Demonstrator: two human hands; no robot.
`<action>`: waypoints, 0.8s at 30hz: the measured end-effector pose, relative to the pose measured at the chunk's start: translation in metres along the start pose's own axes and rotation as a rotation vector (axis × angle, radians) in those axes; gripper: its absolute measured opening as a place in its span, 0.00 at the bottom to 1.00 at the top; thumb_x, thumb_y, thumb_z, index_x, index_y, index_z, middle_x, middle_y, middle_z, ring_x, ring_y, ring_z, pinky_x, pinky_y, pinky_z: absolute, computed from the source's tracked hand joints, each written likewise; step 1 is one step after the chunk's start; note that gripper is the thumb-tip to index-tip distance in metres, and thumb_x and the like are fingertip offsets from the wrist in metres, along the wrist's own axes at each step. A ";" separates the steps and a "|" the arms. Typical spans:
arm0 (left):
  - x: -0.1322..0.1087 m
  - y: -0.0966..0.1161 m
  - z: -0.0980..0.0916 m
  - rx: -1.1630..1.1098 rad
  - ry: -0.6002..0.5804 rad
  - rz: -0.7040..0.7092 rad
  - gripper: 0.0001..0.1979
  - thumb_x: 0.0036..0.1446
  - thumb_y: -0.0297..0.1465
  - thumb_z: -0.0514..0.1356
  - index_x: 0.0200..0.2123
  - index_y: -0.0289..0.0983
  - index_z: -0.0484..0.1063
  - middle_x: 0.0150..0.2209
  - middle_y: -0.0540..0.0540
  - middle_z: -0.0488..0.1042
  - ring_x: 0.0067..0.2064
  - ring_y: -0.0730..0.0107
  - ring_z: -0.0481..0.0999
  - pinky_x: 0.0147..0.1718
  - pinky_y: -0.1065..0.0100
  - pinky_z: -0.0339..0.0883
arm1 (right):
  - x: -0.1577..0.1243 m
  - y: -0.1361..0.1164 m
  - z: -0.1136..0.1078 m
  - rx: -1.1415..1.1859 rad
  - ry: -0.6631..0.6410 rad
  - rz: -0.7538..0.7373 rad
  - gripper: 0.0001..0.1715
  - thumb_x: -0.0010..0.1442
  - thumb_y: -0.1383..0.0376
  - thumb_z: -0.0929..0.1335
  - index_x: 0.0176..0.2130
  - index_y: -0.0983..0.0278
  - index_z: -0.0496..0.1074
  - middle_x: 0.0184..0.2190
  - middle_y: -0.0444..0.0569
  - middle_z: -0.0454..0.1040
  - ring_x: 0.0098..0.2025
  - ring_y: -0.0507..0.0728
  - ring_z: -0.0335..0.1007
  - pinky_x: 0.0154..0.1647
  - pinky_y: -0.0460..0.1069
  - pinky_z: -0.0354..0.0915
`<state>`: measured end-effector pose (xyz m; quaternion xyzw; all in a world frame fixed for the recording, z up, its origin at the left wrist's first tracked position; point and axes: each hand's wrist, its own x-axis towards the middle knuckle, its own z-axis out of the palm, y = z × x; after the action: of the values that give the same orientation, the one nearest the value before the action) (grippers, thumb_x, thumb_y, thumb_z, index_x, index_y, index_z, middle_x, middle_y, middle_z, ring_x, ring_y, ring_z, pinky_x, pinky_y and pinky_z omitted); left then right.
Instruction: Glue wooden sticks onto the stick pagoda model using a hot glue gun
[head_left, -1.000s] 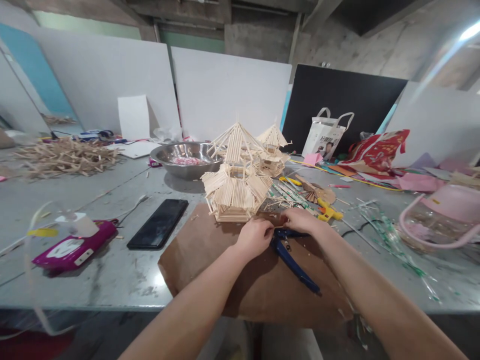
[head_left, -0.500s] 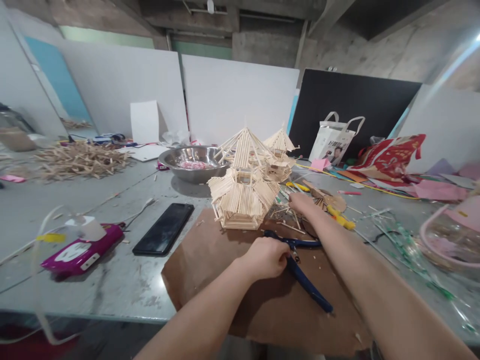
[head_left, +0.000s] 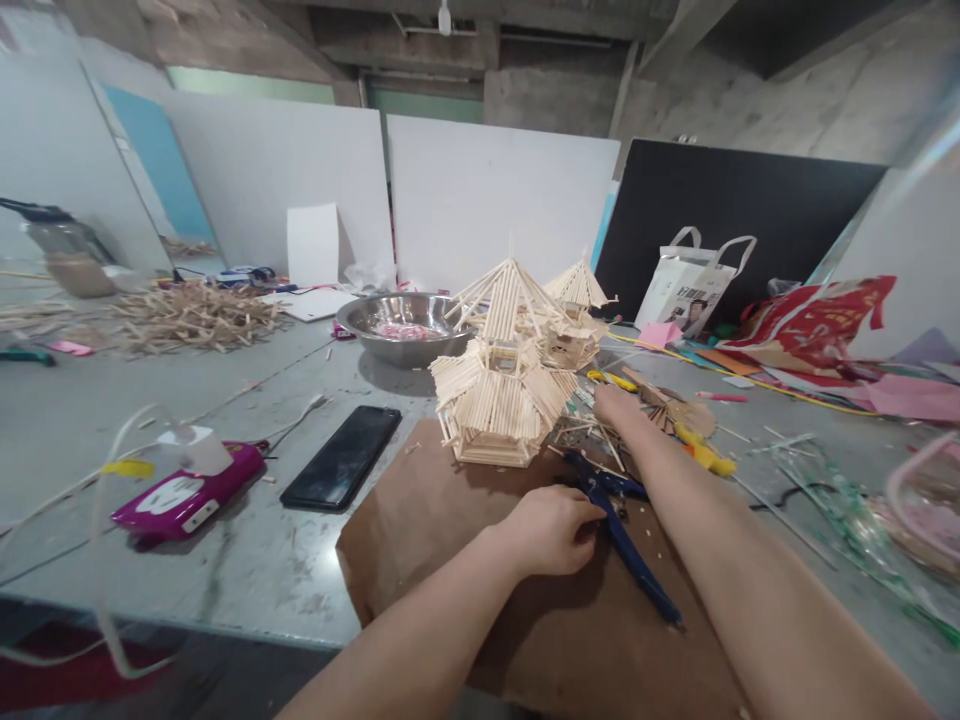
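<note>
My left hand (head_left: 556,530) is over the brown board (head_left: 420,500), fingers curled, fingertips beside the blue-handled pliers (head_left: 626,550). Whatever it may hold is hidden. The pliers lie on the board with their handles spread. Farther out, my right hand (head_left: 619,408) reaches into a heap of loose thin wooden sticks (head_left: 592,437), its fingers closed and mostly turned away from view. Just left of it, a small pavilion model made of sticks (head_left: 506,390) stands upright on the board's far edge. Behind that is a second stick model (head_left: 574,315).
Left of the board lie a black phone (head_left: 341,457) and a purple power strip (head_left: 191,500) with cables. A steel bowl (head_left: 375,345) and a pile of sticks (head_left: 195,318) sit farther back. Yellow-handled tools (head_left: 705,450), green-clear strips (head_left: 847,530) and bags (head_left: 810,325) are at right.
My left hand has drawn slightly back from the pliers' head, and the pliers have turned a little. My right hand stays at the stick heap. The view has swung slightly left.
</note>
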<state>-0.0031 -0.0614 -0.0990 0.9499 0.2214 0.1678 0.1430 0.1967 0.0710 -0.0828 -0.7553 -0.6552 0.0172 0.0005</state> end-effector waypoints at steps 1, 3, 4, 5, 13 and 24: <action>0.000 -0.001 0.000 -0.002 0.001 0.002 0.18 0.47 0.29 0.52 0.43 0.39 0.69 0.40 0.46 0.73 0.40 0.66 0.71 0.40 0.69 0.64 | 0.000 -0.001 -0.001 -0.002 -0.018 -0.023 0.15 0.56 0.62 0.62 0.41 0.67 0.68 0.43 0.56 0.68 0.44 0.57 0.65 0.42 0.53 0.61; 0.001 -0.002 0.001 -0.006 -0.001 0.011 0.18 0.47 0.30 0.53 0.44 0.39 0.69 0.41 0.46 0.72 0.41 0.65 0.70 0.42 0.68 0.63 | -0.001 -0.002 -0.003 -0.007 -0.080 -0.079 0.11 0.55 0.63 0.63 0.37 0.65 0.70 0.41 0.53 0.70 0.43 0.56 0.66 0.41 0.50 0.61; 0.001 -0.003 0.001 -0.008 -0.005 0.017 0.18 0.47 0.30 0.53 0.44 0.39 0.68 0.41 0.46 0.72 0.42 0.65 0.70 0.43 0.68 0.62 | -0.003 -0.003 -0.003 -0.009 -0.110 -0.108 0.11 0.55 0.63 0.63 0.36 0.65 0.70 0.39 0.51 0.71 0.41 0.55 0.67 0.41 0.50 0.62; 0.001 -0.003 0.001 -0.010 -0.010 0.024 0.19 0.46 0.31 0.54 0.45 0.40 0.68 0.41 0.46 0.72 0.43 0.64 0.70 0.44 0.67 0.61 | -0.004 -0.004 -0.003 -0.011 -0.134 -0.133 0.11 0.56 0.62 0.63 0.37 0.65 0.69 0.39 0.50 0.71 0.40 0.53 0.67 0.40 0.51 0.62; 0.003 -0.008 -0.001 -0.019 0.065 0.003 0.15 0.49 0.31 0.54 0.42 0.38 0.70 0.41 0.44 0.72 0.42 0.66 0.70 0.42 0.68 0.61 | -0.016 -0.010 -0.003 0.013 -0.035 -0.143 0.07 0.50 0.67 0.65 0.31 0.64 0.71 0.39 0.53 0.72 0.43 0.59 0.66 0.42 0.53 0.59; 0.006 -0.007 -0.004 -0.029 0.284 -0.141 0.13 0.53 0.29 0.49 0.37 0.38 0.72 0.33 0.46 0.74 0.34 0.70 0.71 0.34 0.71 0.63 | -0.087 0.018 -0.029 0.636 0.401 0.028 0.14 0.51 0.60 0.59 0.31 0.65 0.67 0.26 0.49 0.72 0.27 0.53 0.67 0.27 0.47 0.62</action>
<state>-0.0021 -0.0513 -0.0962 0.8965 0.3032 0.2932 0.1356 0.2032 -0.0170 -0.0522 -0.7147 -0.5936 0.0718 0.3629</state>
